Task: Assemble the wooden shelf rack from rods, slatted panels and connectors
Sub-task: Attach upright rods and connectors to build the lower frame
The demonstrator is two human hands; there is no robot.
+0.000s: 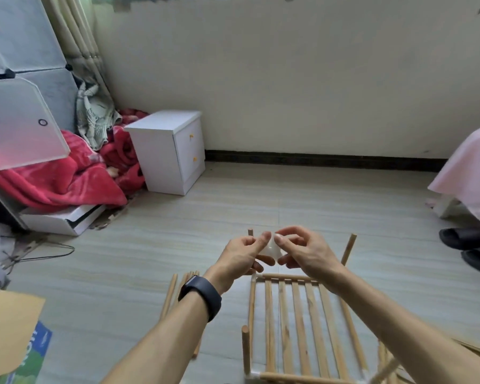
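Slatted panel (299, 322) lay flat on the floor (261, 206), upright rods (245, 347) at its corners. Above its far edge, left hand (241, 259) and right hand (308, 253) both pinched one small white plastic piece (272, 249).

Pale honey-coloured wood makes up the panel (299, 322) and the rods (169, 297). The floor (178, 245) is light beige with faint grey grain-like streaks. The connector (272, 249) is milky white. The wristband (203, 296) is dark, nearly black. The wall (288, 79) is cream, its skirting (316, 159) black. The cabinet (161, 156) is white with orange knobs. The blanket (67, 178) is bright red, the bedcover (471, 167) pale pink, the slippers (471, 245) black.
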